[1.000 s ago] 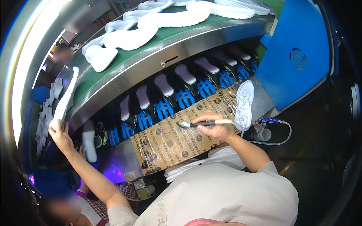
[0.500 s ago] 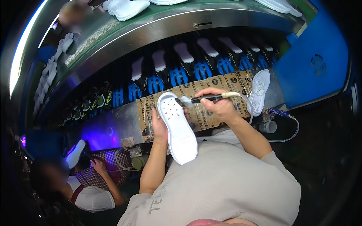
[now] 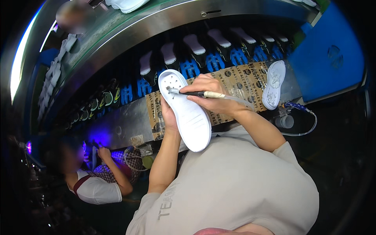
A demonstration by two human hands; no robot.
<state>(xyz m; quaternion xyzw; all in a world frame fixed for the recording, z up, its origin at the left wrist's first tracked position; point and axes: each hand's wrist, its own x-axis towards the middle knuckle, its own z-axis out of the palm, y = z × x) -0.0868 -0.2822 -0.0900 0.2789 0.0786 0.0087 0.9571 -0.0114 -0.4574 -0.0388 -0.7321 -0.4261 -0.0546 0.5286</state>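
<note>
A white shoe sole (image 3: 192, 121) with a raised rim and a cluster of small holes at its upper end is held tilted before my body. My left hand (image 3: 168, 116) supports it from the left and beneath; part of that hand is hidden by the sole. In my right hand (image 3: 213, 96) is a brush (image 3: 197, 94) with a dark handle, a pale wrapped end and a thin clear tube running off it. The brush's bristles touch the sole among the holes. A second white sole (image 3: 275, 80) lies at the right end of the bench.
Printed cardboard (image 3: 239, 84) covers part of the metal bench. Behind it, dark shoe uppers (image 3: 194, 45) stand in a row by blue holders. A blue housing (image 3: 333, 58) is at right, with a lidded jar (image 3: 286, 121) and hose below. A co-worker (image 3: 96, 184) sits at left.
The brush has moved left from the sole's right rim onto the holes. My left hand and the sole have risen in view. The co-worker's sole has shifted toward the purple-lit bench.
</note>
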